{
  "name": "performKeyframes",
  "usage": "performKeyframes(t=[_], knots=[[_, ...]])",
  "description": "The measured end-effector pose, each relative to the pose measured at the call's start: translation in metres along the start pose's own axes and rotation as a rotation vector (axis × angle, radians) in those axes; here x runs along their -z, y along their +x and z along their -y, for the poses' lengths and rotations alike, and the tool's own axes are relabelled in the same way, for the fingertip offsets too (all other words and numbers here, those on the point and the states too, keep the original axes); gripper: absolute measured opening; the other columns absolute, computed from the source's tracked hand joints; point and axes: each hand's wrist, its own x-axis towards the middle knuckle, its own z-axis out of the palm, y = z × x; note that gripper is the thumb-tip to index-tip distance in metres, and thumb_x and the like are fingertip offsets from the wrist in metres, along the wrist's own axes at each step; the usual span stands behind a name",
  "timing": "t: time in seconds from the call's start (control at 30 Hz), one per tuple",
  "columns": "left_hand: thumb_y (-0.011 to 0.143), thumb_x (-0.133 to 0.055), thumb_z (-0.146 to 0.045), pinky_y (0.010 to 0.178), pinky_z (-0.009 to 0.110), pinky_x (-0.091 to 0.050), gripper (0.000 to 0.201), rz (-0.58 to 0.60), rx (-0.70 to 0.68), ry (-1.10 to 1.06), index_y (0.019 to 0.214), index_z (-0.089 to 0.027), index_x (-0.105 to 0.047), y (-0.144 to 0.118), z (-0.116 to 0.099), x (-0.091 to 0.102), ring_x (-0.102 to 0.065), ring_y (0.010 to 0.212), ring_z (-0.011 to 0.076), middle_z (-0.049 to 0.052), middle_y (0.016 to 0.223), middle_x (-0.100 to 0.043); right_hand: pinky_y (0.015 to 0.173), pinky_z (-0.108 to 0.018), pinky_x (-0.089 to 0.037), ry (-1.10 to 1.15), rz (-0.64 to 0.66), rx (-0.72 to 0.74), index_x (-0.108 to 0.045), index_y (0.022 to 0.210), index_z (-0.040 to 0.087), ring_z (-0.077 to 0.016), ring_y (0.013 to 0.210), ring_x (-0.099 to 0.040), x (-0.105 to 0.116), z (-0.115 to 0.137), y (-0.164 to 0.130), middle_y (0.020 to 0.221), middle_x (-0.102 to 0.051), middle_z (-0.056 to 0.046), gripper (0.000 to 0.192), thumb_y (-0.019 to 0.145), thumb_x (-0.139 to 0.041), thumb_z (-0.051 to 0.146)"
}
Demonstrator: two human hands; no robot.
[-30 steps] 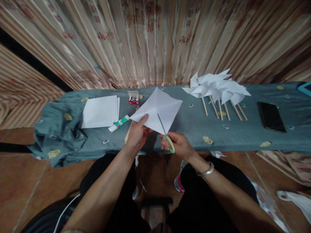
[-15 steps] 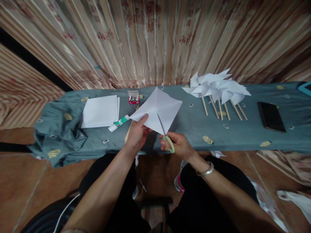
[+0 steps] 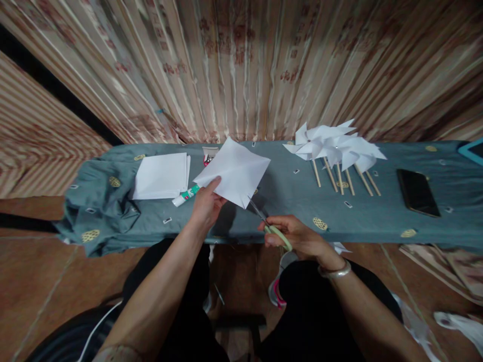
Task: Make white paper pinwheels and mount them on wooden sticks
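Presently the left hand (image 3: 204, 203) pinches the near-left edge of a creased square sheet of white paper (image 3: 234, 171), thumb on top, other fingers beneath, holding it tilted above the worktop (image 3: 377, 221), which is draped in grey-blue cloth. Right hand (image 3: 298, 236) is curled through the pale green loops of a pair of small steel scissors (image 3: 269, 223); blade tips meet the sheet's near corner, and whether they are parted cannot be told.

Handling judgement: sheet very light, thin, limp away from the pinch; tears and creases easily. Best held close to the cut line, so the edge stays taut. Scissors rigid, sharp at the tips; take by the loops only.

Outward: white glue stick with green label (image 3: 185, 195) just left of the hand, beside a stack of white paper squares (image 3: 161, 176). Small red box (image 3: 208, 157) partly hidden behind the sheet. White paper pinwheels on wooden sticks (image 3: 335, 148) to the right; black phone (image 3: 417, 192) farther right.

Writing: glue label too small to read; none else legible.
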Motion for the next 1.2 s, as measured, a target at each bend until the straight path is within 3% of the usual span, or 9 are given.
performKeyframes(t=[0.1, 0.23, 0.33, 0.43, 0.53, 0.77, 0.97, 1.1, 1.2], knots=[[0.072, -0.069, -0.015, 0.081, 0.031, -0.058, 0.019, 0.0, -0.01, 0.036, 0.09, -0.015, -0.067, 0.001, 0.001, 0.003, -0.072, 0.081, 0.0186, 0.003, 0.083, -0.075, 0.055, -0.023, -0.044, 0.018, -0.113, 0.042, -0.068, 0.09, 0.016, -0.0105, 0.058, -0.057, 0.023, 0.006, -0.012, 0.066, -0.066, 0.0, 0.047, 0.062, -0.085, 0.049], [0.064, -0.075, -0.02, 0.079, 0.032, -0.056, 0.024, 0.064, -0.04, 0.132, 0.087, -0.015, -0.069, -0.001, 0.01, 0.006, -0.072, 0.083, 0.0219, 0.005, 0.082, -0.075, 0.057, -0.024, -0.047, 0.012, -0.562, 0.287, -0.068, 0.098, 0.02, -0.0119, 0.061, -0.06, 0.04, 0.006, -0.013, 0.072, -0.07, 0.001, 0.048, 0.061, -0.085, 0.047], [0.056, -0.079, -0.025, 0.073, 0.031, -0.055, 0.03, 0.109, -0.05, 0.22, 0.081, -0.014, -0.07, -0.003, 0.02, 0.006, -0.071, 0.075, 0.0223, 0.004, 0.075, -0.075, 0.067, -0.028, -0.051, -0.129, -0.729, 0.387, -0.066, 0.105, 0.022, -0.0158, 0.072, -0.066, 0.039, 0.005, -0.008, 0.082, -0.074, -0.001, 0.053, 0.062, -0.085, 0.045], [0.052, -0.081, -0.03, 0.068, 0.031, -0.053, 0.031, 0.127, -0.029, 0.317, 0.075, -0.013, -0.07, -0.003, 0.031, 0.006, -0.069, 0.066, 0.0221, 0.004, 0.067, -0.073, 0.074, -0.031, -0.051, -0.382, -0.745, 0.404, -0.063, 0.114, 0.023, -0.0177, 0.078, -0.068, 0.033, 0.004, -0.004, 0.091, -0.075, -0.003, 0.057, 0.065, -0.083, 0.044], [0.051, -0.081, -0.034, 0.067, 0.032, -0.052, 0.032, 0.135, -0.001, 0.401, 0.073, -0.012, -0.071, -0.002, 0.037, 0.007, -0.069, 0.065, 0.0233, 0.005, 0.066, -0.072, 0.074, -0.031, -0.051, -0.531, -0.738, 0.406, -0.064, 0.115, 0.022, -0.0176, 0.075, -0.067, 0.029, 0.003, -0.001, 0.088, -0.075, -0.003, 0.054, 0.069, -0.08, 0.044], [0.056, -0.082, -0.041, 0.076, 0.038, -0.055, 0.034, 0.155, 0.107, 0.37, 0.076, -0.015, -0.072, -0.007, 0.034, -0.001, -0.071, 0.081, 0.0298, 0.009, 0.072, -0.074, 0.067, -0.031, -0.051, -0.463, -0.809, 0.341, -0.067, 0.105, 0.017, -0.0188, 0.069, -0.066, 0.033, -0.004, 0.013, 0.074, -0.072, -0.003, 0.047, 0.07, -0.075, 0.048], [0.065, -0.071, -0.068, 0.091, 0.041, -0.052, 0.061, 0.357, 0.152, 0.165, 0.1, -0.017, -0.07, -0.021, 0.028, -0.013, -0.065, 0.108, 0.0284, 0.012, 0.107, -0.072, 0.069, -0.033, -0.051, -0.407, -0.998, 0.362, -0.066, 0.108, 0.019, -0.0203, 0.07, -0.066, 0.035, 0.006, 0.024, 0.078, -0.074, -0.004, 0.044, 0.074, -0.071, 0.046], [0.058, -0.082, -0.057, 0.09, 0.041, -0.052, 0.059, 0.368, 0.122, 0.19, 0.099, -0.017, -0.069, -0.028, 0.037, -0.019, -0.065, 0.109, 0.0293, 0.013, 0.111, -0.072, 0.073, -0.036, -0.051, -0.458, -1.054, 0.365, -0.067, 0.107, 0.019, -0.0235, 0.074, -0.067, 0.024, 0.021, 0.032, 0.08, -0.074, -0.005, 0.043, 0.074, -0.068, 0.048], [0.053, -0.088, -0.041, 0.086, 0.038, -0.054, 0.049, 0.265, 0.085, 0.193, 0.091, -0.017, -0.069, -0.028, 0.043, -0.026, -0.069, 0.098, 0.0269, 0.01, 0.1, -0.075, 0.073, -0.035, -0.051, -0.42, -1.007, 0.408, -0.067, 0.105, 0.018, -0.0233, 0.074, -0.067, 0.013, 0.028, 0.04, 0.081, -0.074, -0.006, 0.044, 0.074, -0.066, 0.049]])
